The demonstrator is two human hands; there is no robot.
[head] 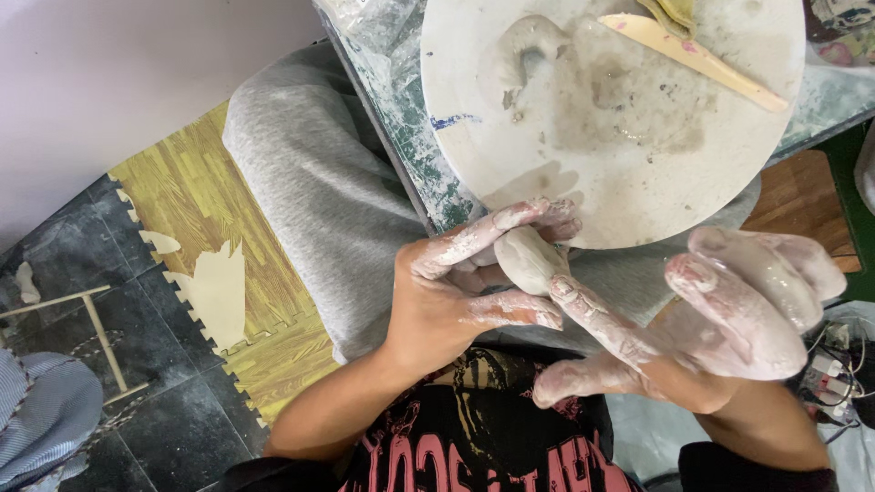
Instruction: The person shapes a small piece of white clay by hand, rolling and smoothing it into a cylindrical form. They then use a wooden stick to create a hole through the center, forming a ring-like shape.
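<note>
A round, pale grey turning board, smeared with dried slip, lies on the plastic-covered bench just beyond the fingers. On it, farther from the fingers, rest a curled coil of grey clay and a flat cream wooden modelling knife.

The left hand, streaked with wet clay, curls its fingers around a small smooth egg-shaped lump of pale grey clay, cupping it from the left and below. The lump looks moist, matte and even, without cracks. The right hand is spread open and thickly coated in clay; only its forefinger tip touches the lump's lower right side, and it grips nothing.
</note>
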